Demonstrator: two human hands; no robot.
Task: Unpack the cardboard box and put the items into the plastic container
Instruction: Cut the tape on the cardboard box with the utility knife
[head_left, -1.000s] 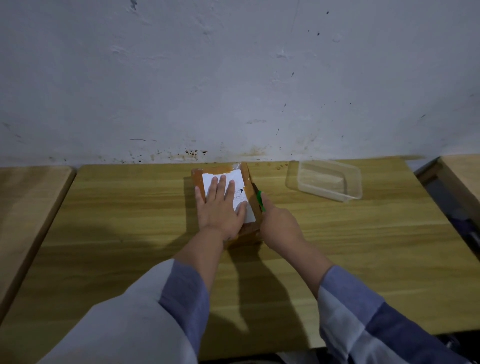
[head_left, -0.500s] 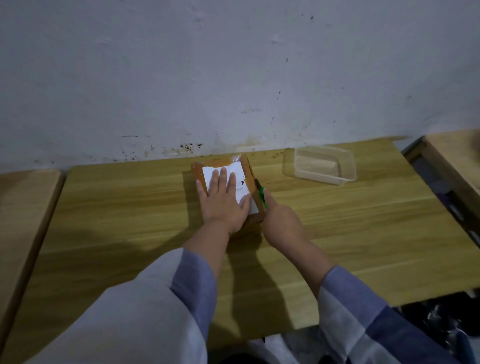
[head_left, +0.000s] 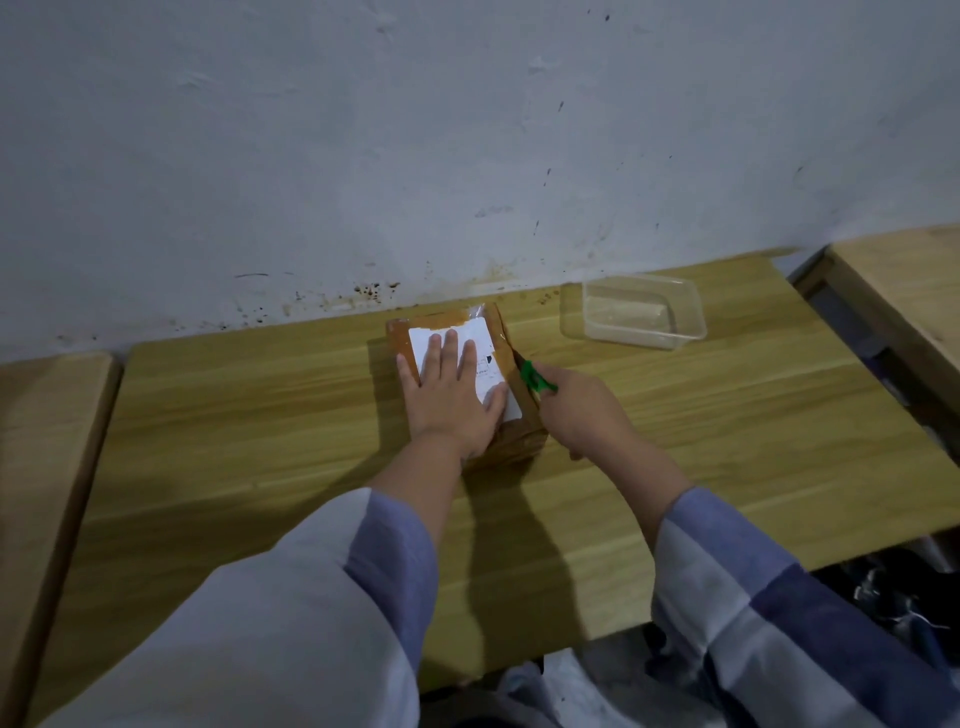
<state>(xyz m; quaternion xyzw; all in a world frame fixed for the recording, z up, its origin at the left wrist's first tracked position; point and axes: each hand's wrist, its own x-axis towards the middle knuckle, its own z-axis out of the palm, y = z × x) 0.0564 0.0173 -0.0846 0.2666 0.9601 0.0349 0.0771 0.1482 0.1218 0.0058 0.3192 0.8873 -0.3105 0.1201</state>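
A small brown cardboard box (head_left: 452, 323), taped shut and bearing a white label, stands on the wooden table (head_left: 260, 415) near the wall. My left hand (head_left: 452, 395) lies flat on its top, fingers spread. My right hand (head_left: 582, 410) grips a green-handled cutter (head_left: 535, 376) whose tip meets the box's right upper edge. The clear plastic container (head_left: 636, 317) sits to the right of the box, near the wall, with nothing in it.
A stained white wall rises right behind the table. Another wooden surface (head_left: 41, 467) adjoins on the left, and a third (head_left: 904, 280) stands at the right across a dark gap. Dark clutter lies on the floor at the lower right.
The camera has tilted and shifted, so the scene sits lower and further right. My right hand with the cutter has edged along the box's right edge. The left hand stays flat on top.
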